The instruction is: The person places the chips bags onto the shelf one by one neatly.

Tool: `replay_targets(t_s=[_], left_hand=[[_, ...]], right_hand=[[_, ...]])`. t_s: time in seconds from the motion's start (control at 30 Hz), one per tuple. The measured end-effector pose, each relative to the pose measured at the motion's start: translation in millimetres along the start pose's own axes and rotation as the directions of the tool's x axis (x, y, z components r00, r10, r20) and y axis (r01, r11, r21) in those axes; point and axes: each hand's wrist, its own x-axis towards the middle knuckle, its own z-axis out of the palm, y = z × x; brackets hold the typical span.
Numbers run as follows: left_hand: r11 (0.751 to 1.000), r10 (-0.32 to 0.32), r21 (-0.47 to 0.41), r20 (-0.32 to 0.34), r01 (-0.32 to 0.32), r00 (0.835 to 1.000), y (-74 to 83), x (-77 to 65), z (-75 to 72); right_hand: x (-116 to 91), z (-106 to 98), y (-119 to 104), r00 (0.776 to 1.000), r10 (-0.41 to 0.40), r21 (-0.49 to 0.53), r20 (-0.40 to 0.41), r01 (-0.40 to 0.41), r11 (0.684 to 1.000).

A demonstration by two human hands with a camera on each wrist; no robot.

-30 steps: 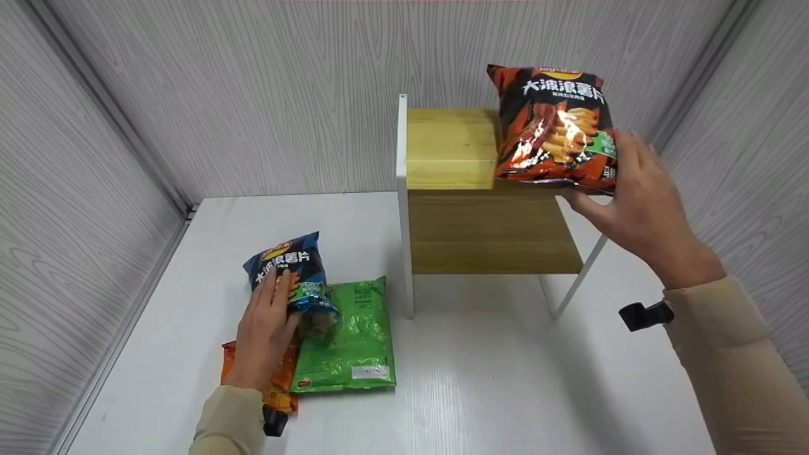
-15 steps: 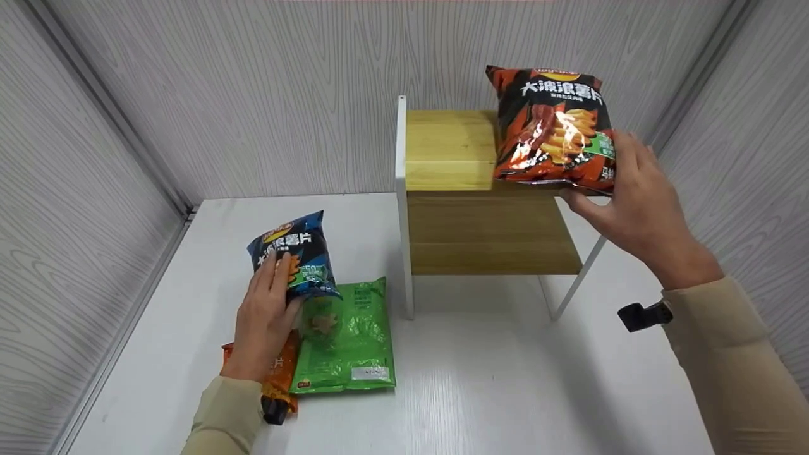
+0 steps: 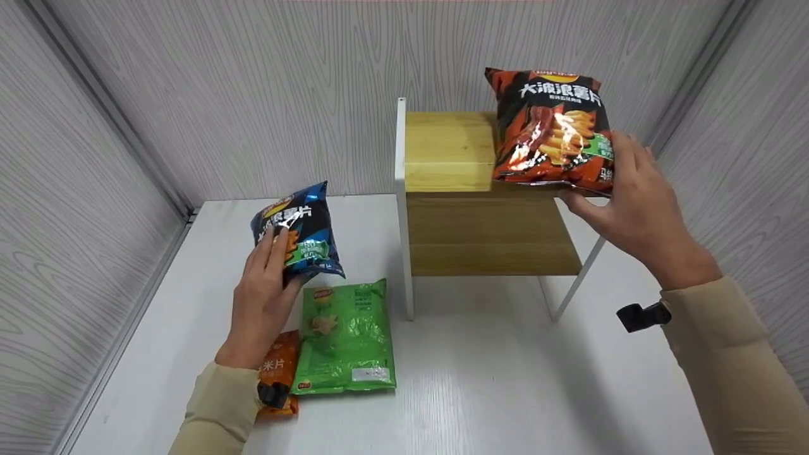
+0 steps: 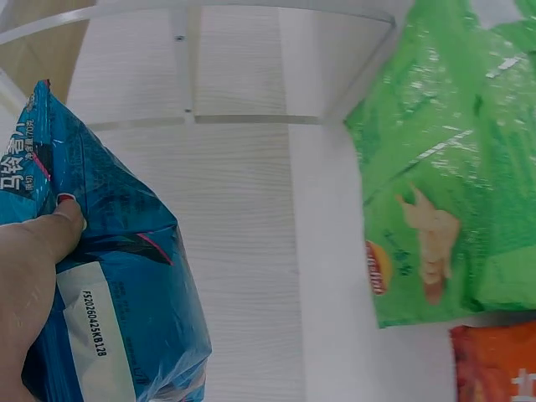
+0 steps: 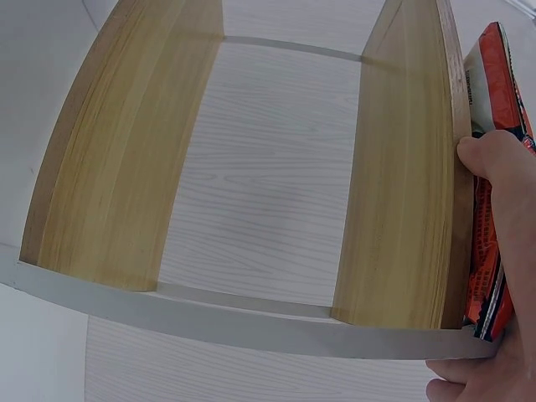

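Note:
In the head view my left hand (image 3: 258, 300) grips a blue and black bag of potato chips (image 3: 315, 221), fingers over its front and thumb on its back. The left wrist view shows that thumb pressed into the blue back of the bag (image 4: 126, 218). At upper right, my right hand (image 3: 648, 212) holds a red and black bag of potato chips (image 3: 550, 129) by its lower right side. That bag leans over the right part of the upper wooden shelf (image 3: 450, 142). In the right wrist view the right thumb (image 5: 476, 155) lies at the board's edge beside the red bag.
A green chip bag (image 3: 354, 344) lies on the white table (image 3: 468, 385) left of the shelf unit. Partly under the left forearm in view is an orange bag (image 3: 283, 361). The unit has a lower board (image 3: 493, 237) and white side frames (image 3: 404, 221). Grey wood-grain panels (image 3: 284, 95) enclose the table.
My left hand has raised the blue chip bag up and away from the green bag, uncovering more of the green and orange bags. The right hand and red bag have hardly moved.

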Motion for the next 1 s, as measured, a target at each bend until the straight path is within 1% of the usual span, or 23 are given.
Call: replay_targets(t_s=[0.1,0.23,0.37,0.53,0.77,1.0], left_hand=[[1.0,0.015,0.0,-0.02,-0.015,1.0,9.6,10.6,-6.9],[0.999,0.052,0.007,-0.048,-0.052,0.997,23.3,23.8,-16.2],[0.996,0.086,0.004,-0.06,-0.086,0.994,35.4,34.9,-24.4],[0.994,0.106,0.002,-0.064,-0.106,0.992,44.0,43.8,-33.3],[0.992,0.123,-0.016,-0.104,-0.125,0.987,52.3,55.7,-45.2],[0.986,0.159,-0.033,-0.132,-0.164,0.978,70.9,73.3,-56.7]], right_hand=[[0,0,1,1.0,0.0,0.002,-0.002,0.0,1.0],[0,0,2,1.0,-0.021,0.003,-0.02,0.021,1.0],[0,1,2,0.999,-0.025,0.001,-0.025,0.025,1.0],[1,1,0,1.0,-0.02,0.005,-0.017,0.02,1.0],[2,0,-1,1.0,-0.001,0.001,0.004,0.001,1.0],[0,0,0,1.0,0.003,0.006,-0.001,-0.003,1.0]])
